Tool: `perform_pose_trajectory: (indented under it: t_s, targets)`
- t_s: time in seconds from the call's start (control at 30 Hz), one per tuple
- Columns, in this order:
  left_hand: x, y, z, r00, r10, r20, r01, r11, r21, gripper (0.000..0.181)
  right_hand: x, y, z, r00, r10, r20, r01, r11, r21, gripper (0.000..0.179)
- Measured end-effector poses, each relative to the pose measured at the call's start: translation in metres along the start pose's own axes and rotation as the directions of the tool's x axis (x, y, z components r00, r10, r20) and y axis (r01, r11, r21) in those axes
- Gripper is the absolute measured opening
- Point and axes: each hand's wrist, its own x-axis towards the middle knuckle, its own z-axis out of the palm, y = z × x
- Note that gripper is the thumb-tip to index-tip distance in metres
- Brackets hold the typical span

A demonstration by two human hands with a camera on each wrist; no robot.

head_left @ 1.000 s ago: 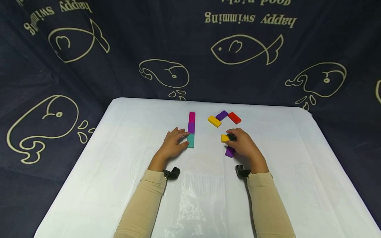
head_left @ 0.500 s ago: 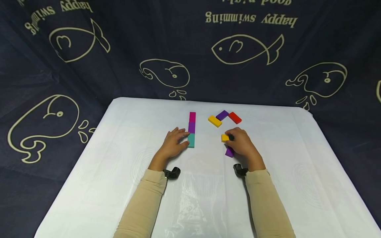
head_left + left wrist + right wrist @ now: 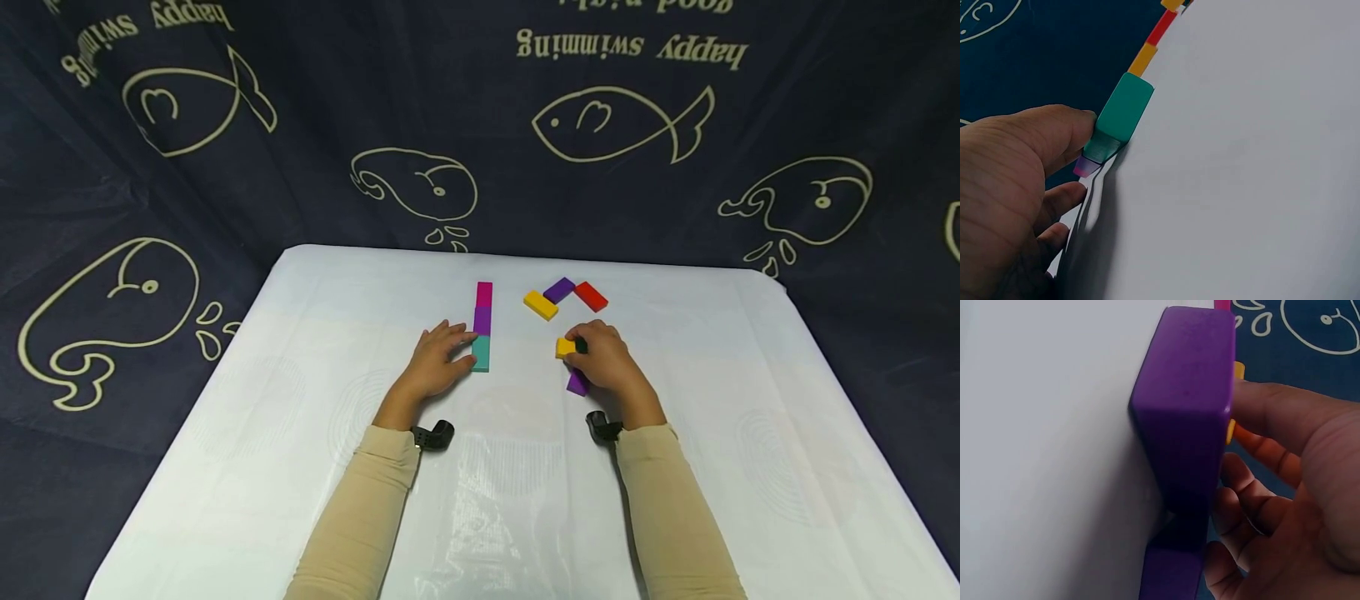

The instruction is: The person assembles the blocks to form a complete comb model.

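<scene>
Here, a yellow block (image 3: 565, 348) is pinched by the right hand (image 3: 607, 358), and a purple block (image 3: 577, 383) is seen near it on the table (image 3: 517, 533). A teal block (image 3: 482, 354), lined up with two others, is touched by the left hand (image 3: 435, 364), its fingers kept apart.

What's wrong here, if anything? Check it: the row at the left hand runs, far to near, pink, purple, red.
Not red: the head view shows a teal block nearest. The row at the left hand does start with the pink block, then the purple block.
</scene>
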Motion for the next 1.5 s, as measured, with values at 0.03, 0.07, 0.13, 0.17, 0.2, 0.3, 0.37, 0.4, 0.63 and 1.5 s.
perform_pose_trajectory:
  t_s: [0.03, 0.07, 0.13, 0.17, 0.2, 0.3, 0.37, 0.4, 0.63, 1.5]
  targets:
    - [0.000, 0.000, 0.000, 1.000, 0.001, 0.000, -0.001, 1.000, 0.001, 0.047, 0.000, 0.000, 0.000, 1.000, 0.000, 0.002, 0.000, 1.000, 0.003, 0.032]
    - [0.000, 0.000, 0.000, 1.000, 0.002, -0.001, -0.002, 1.000, 0.002, 0.047, -0.001, -0.001, -0.001, 1.000, -0.001, 0.004, 0.001, 1.000, 0.007, 0.033]
    - [0.000, 0.000, 0.001, 1.000, 0.003, 0.000, -0.003, 1.000, 0.004, 0.047, -0.002, -0.002, -0.002, 1.000, -0.012, 0.006, 0.011, 1.000, 0.017, 0.033]
    - [0.000, -0.001, 0.001, 1.000, 0.004, -0.002, -0.004, 1.000, 0.005, 0.047, -0.003, -0.003, -0.003, 1.000, -0.016, 0.005, 0.016, 1.000, 0.025, 0.033]
    - [0.000, -0.001, 0.001, 1.000, 0.005, -0.003, -0.005, 1.000, 0.006, 0.047, -0.004, -0.004, -0.004, 1.000, -0.024, 0.001, 0.023, 0.999, 0.031, 0.032]
    - [-0.001, -0.002, 0.001, 1.000, 0.005, -0.008, -0.005, 1.000, 0.002, 0.047, -0.008, -0.010, -0.006, 0.999, -0.049, -0.019, 0.050, 0.997, 0.064, 0.032]
    - [-0.001, -0.002, 0.001, 1.000, 0.004, -0.010, -0.004, 1.000, -0.001, 0.047, -0.011, -0.016, -0.007, 0.997, -0.065, -0.036, 0.068, 0.994, 0.089, 0.032]
    - [-0.001, -0.002, 0.001, 1.000, 0.003, -0.010, -0.003, 1.000, -0.004, 0.047, -0.013, -0.018, -0.007, 0.996, -0.076, -0.043, 0.080, 0.992, 0.102, 0.032]
    - [-0.001, -0.002, 0.001, 1.000, 0.004, -0.010, -0.004, 1.000, -0.004, 0.047, -0.020, -0.036, 0.002, 0.993, -0.107, -0.053, 0.115, 0.976, 0.182, 0.031]
    - [0.000, -0.001, 0.000, 1.000, 0.011, -0.015, -0.011, 1.000, 0.009, 0.047, -0.030, -0.073, 0.052, 0.985, -0.159, -0.064, 0.169, 0.961, 0.218, 0.027]
